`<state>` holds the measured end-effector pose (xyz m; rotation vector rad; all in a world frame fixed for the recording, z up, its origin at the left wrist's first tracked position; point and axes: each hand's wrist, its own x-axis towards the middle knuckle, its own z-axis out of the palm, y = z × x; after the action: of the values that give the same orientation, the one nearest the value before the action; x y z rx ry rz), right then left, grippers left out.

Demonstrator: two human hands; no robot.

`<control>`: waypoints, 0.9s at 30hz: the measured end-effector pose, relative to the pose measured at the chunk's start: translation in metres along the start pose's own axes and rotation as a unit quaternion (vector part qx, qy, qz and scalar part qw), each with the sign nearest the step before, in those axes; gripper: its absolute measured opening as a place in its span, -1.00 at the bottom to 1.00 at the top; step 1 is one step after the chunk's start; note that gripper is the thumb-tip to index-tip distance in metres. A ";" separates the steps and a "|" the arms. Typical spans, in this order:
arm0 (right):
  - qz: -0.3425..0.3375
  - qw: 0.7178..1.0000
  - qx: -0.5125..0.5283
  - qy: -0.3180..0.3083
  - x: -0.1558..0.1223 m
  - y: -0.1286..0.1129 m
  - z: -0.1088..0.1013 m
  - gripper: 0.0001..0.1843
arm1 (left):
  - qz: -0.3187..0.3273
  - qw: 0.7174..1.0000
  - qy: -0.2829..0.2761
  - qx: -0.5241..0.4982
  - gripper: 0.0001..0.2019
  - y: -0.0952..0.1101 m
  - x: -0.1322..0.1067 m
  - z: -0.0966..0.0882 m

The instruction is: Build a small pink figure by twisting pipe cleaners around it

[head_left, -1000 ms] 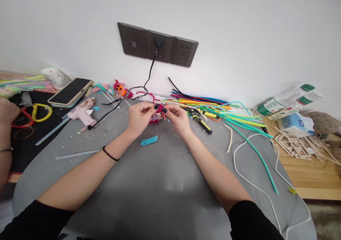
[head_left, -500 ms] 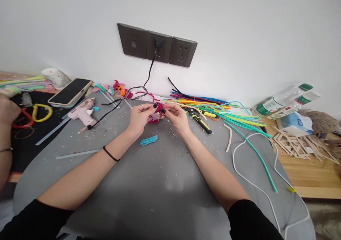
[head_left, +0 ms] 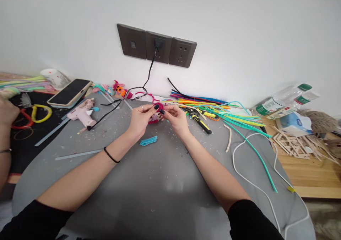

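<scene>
Between my fingertips is a small coiled piece of crimson pipe cleaner [head_left: 159, 107]. My left hand [head_left: 141, 117] pinches it from the left, and my right hand [head_left: 176, 118] pinches it from the right. Just below and behind the fingers lies a pink and red fuzzy piece [head_left: 153, 119], partly covered by the hands. A folded light-blue pipe cleaner bundle [head_left: 148, 141] rests on the grey table [head_left: 160, 183] nearer to me. Yellow-and-black pliers [head_left: 201, 124] lie to the right of my right hand.
A pink glue gun [head_left: 83, 114] with a black cord lies left, near a phone [head_left: 70, 92] and scissors [head_left: 42, 113]. Coloured pipe cleaners [head_left: 239, 116] spread along the wall. A white cable [head_left: 249, 180] loops at right. Another person's hand [head_left: 7, 112] is at far left.
The crimson piece has turned slightly between my fingertips and now shows more of a round coil. My right fingertips have shifted a little left and down.
</scene>
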<state>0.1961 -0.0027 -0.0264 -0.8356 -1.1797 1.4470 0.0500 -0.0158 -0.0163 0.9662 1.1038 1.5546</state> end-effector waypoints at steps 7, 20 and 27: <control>-0.012 0.999 -0.043 0.012 -0.002 0.001 0.002 -0.53 | 0.033 0.999 -0.013 0.014 -0.60 -0.002 -0.002 0.000; -0.049 0.988 -0.146 -0.028 -0.002 -0.006 -0.004 -0.78 | 0.058 0.948 -0.212 0.229 -0.63 0.025 0.024 -0.027; -0.101 0.964 -0.240 -0.051 -0.001 -0.004 -0.008 -0.85 | 0.137 0.924 -0.203 0.293 -0.81 0.029 0.021 -0.029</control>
<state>0.2047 -0.0019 -0.0250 -0.9392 -1.6820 1.0585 0.0112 -0.0049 0.0051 1.8234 1.1836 1.1546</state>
